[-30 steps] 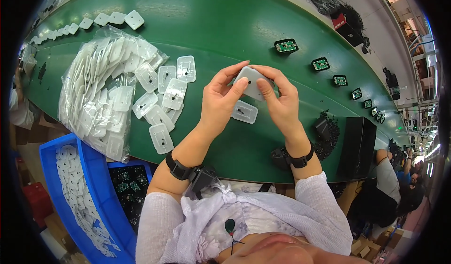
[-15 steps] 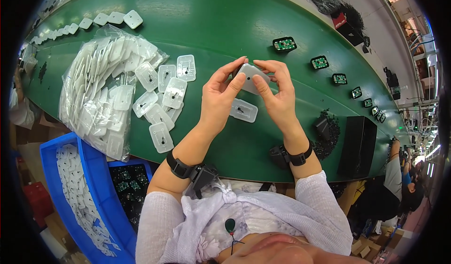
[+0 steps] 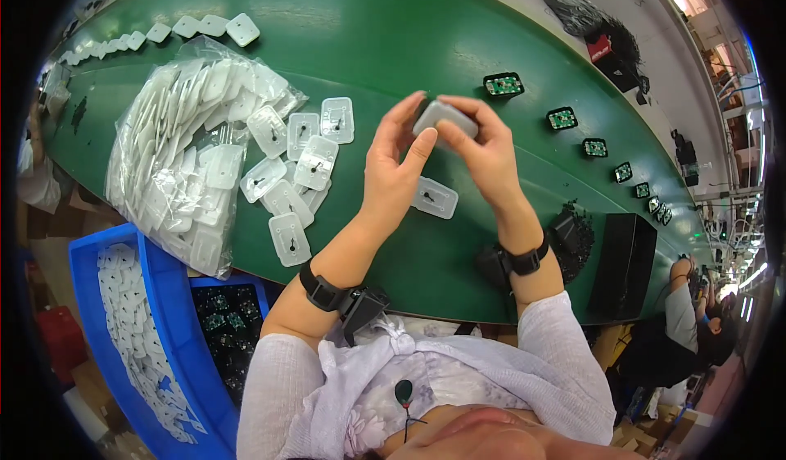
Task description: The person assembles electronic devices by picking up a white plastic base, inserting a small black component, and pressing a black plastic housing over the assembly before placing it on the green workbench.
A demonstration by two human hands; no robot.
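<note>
Pale cover [image 3: 432,117] aloft over the green table [image 3: 368,42]: right hand [image 3: 491,150] pinched it; left hand [image 3: 390,158] curled alongside, grip unclear to me. Plenty seemed left: loose covers [image 3: 316,163], uncovered board housings [image 3: 503,86]. Pale row [image 3: 242,29], upper left, looked finished.

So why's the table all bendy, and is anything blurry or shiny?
In the head view, the fisheye lens bends the green tabletop, which shows soft glare; also in the head view, the left hand, right hand and held white plastic cover look slightly blurred.
</note>
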